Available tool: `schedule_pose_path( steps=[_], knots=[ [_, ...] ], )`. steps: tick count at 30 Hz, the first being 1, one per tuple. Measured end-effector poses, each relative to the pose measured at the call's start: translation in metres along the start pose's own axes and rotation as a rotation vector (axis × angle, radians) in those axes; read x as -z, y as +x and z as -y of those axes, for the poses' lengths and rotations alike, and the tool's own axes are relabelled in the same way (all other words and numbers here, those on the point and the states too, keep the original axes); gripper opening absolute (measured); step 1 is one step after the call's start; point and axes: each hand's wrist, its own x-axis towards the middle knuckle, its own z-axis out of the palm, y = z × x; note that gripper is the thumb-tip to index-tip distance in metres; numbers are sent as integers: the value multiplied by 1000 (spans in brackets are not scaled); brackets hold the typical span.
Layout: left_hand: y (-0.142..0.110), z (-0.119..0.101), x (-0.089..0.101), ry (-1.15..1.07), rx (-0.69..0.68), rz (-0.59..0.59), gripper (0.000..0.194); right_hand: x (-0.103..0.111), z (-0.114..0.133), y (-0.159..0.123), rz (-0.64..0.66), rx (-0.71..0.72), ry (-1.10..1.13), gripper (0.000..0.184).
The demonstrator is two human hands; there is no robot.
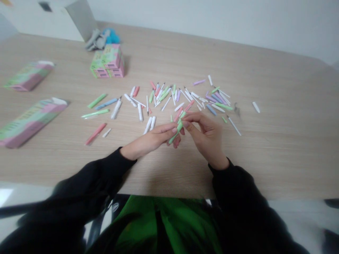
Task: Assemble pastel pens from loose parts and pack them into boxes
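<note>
My left hand (152, 139) and my right hand (203, 132) meet above the middle of the wooden table (278, 148). Both pinch a green pen part (177, 131) that slants between the fingertips. My right hand also touches a pink pen piece (179, 113) near its upper fingers. A scatter of pastel pen parts (185, 97), several each of white, green, pink, blue and purple, lies just beyond the hands.
Assembled pens (102, 104) lie at the left, with a pink one (95, 133) closer to me. Three pink-green boxes lie on the table: a stack (108, 61) at the back, two flat ones (29, 76) (30, 121) at far left. A white refill (234, 126) lies to the right.
</note>
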Motion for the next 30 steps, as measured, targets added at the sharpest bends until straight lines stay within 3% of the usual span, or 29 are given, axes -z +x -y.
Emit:
schedule_pose_path(
  steps=[5,10,14,19,22,26,30],
  knots=[
    [1,5,4,-34,-13,-9,32,6,4,5,81,59,-8,14],
    [2,12,9,-107,-17,-6,28,15,2,5,-7,-77,-7,11],
    [4,14,9,-168,-39,-14,29,15,-1,3,27,-129,25,12],
    [0,4,16,-49,-89,-67,32,17,-5,1,69,-128,-22,11],
    [-5,-5,27,68,-108,-163,33,36,-20,6,14,-143,-194,10],
    [-8,-10,39,157,-137,-270,37,80,-57,18,-76,-287,-498,22],
    [-9,-17,38,264,-114,-301,38,110,-89,33,-20,-345,-745,26]
  ],
)
